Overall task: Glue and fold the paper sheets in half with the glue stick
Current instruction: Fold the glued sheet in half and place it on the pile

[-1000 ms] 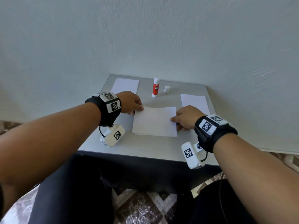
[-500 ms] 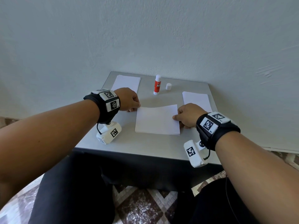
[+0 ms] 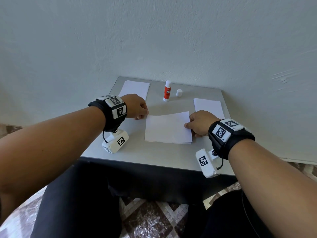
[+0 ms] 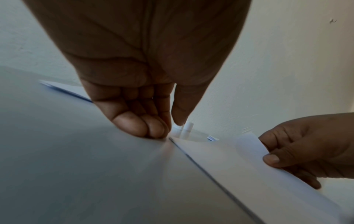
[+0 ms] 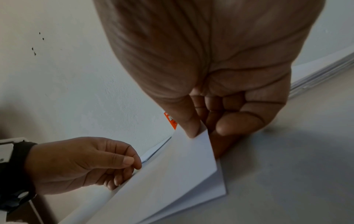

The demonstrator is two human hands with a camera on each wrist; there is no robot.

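The folded sheet (image 3: pixel 168 128) lies on the grey surface (image 3: pixel 154 157), just nearer the person than the glue stick (image 3: pixel 167 91), which stands upright and uncapped with its white cap (image 3: pixel 179 92) just to its right. The right hand (image 3: pixel 199 123) pinches the sheet's right edge: in the right wrist view the thumb (image 5: pixel 188 121) lies on top of the raised upper flap and the curled fingers sit beneath it, so this grip is grasping the paper. The left hand (image 3: pixel 137 107) has its fingers curled and its fingertips (image 4: pixel 147 128) rest on the surface at the sheet's far-left corner; whether it is pinching the paper or only touching beside it cannot be told. The paper is judged light, thin and limp: it will bow under its own weight, slide easily on the smooth surface, and crease or tear if pulled hard, and any glued area will drag and stick once pressed. It is best taken by its corners or free edge, with one hand steadying the fold while the other aligns the flap. No true containers are in view; the glue stick's tube holds the glue, though its tip is too small to judge. A stack of sheets (image 3: pixel 135 89) lies left of the glue stick and another stack (image 3: pixel 208 107) right of it.
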